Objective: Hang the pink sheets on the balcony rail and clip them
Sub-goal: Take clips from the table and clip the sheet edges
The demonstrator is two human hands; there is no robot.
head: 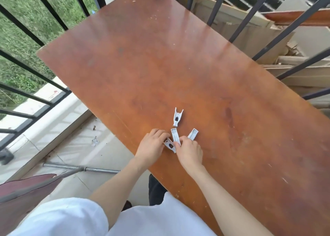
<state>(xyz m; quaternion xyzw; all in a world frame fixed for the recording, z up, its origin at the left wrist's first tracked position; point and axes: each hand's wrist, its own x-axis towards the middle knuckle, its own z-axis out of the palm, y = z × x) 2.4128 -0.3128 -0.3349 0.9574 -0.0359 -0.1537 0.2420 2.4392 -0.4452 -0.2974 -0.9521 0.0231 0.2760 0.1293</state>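
Big brown table (187,61) with four white clips near its close edge. Left hand (151,146) and right hand (189,153) both have fingers curled onto the clips: the left pinches a sideways clip (170,145), the right's fingertips pin an upright clip (175,136) (long axis pointing away) and cover the end of a tilted clip (193,133). The loose clip (177,117) lies just beyond, prongs pointing away.

four clips (178,119) on table (196,57), railing (23,70) left

White short-sleeved top (71,216), bare forearms, no rings or watch visible.
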